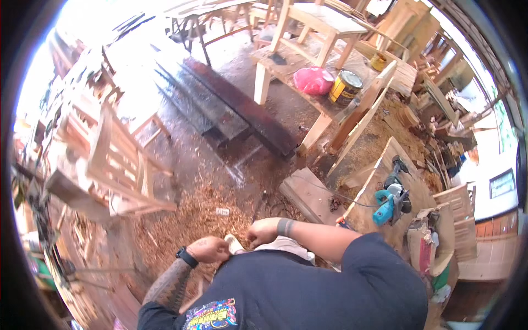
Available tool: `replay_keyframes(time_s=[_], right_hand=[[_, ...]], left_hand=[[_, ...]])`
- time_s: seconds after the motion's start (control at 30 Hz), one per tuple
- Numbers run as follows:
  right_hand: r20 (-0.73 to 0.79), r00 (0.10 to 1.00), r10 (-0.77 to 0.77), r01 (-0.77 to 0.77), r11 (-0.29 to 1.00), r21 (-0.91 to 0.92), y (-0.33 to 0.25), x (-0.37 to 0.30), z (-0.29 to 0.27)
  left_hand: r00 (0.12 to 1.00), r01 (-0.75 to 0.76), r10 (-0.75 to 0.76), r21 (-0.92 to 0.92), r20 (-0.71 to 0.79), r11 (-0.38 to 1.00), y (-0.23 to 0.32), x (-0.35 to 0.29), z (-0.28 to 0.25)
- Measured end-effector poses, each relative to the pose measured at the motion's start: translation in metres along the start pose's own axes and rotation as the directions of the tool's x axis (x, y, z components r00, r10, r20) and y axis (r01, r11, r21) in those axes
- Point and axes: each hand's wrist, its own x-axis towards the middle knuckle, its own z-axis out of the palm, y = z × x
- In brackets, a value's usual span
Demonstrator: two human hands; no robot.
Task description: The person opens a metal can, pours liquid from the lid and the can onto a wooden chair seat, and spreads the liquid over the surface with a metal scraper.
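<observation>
My left hand, with a dark band on its wrist, is close in front of my dark shirt. Its fingers curl inward at the shirt's edge, and whatever they hold is hidden. Across from it, my right hand bends in at the same height, a grey band round its wrist. Its fingers are curled downward too; I cannot make out anything in them. Between the two hands shows a small cream-coloured thing, perhaps the toe of a shoe. Pale cloth is visible below my right wrist.
Wood shavings cover the floor ahead. A wooden chair stands left, dark-stained planks lie beyond. At right, a teal power saw with a cord rests on a board. A workbench carries a yellow can and a pink bag.
</observation>
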Motion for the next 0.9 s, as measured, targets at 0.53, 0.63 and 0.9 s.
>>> replay_keyframes(time_s=[0.53,0.63,0.9], right_hand=[[-0.407,0.803,0.436,-0.324,0.892,0.316,0.220,0.015,-0.321],[-0.438,0.754,0.489,-0.384,0.870,0.310,0.252,-0.001,-0.395],[-0.572,0.613,0.544,-0.284,0.828,0.483,0.323,0.004,-0.495]], left_hand=[[0.959,0.250,-0.280,0.316,0.052,0.915,-0.218,0.251,-0.372],[0.940,0.274,-0.333,0.411,0.079,0.869,-0.252,0.288,-0.436],[0.981,0.156,-0.176,0.200,0.085,0.967,-0.238,0.483,-0.565]])
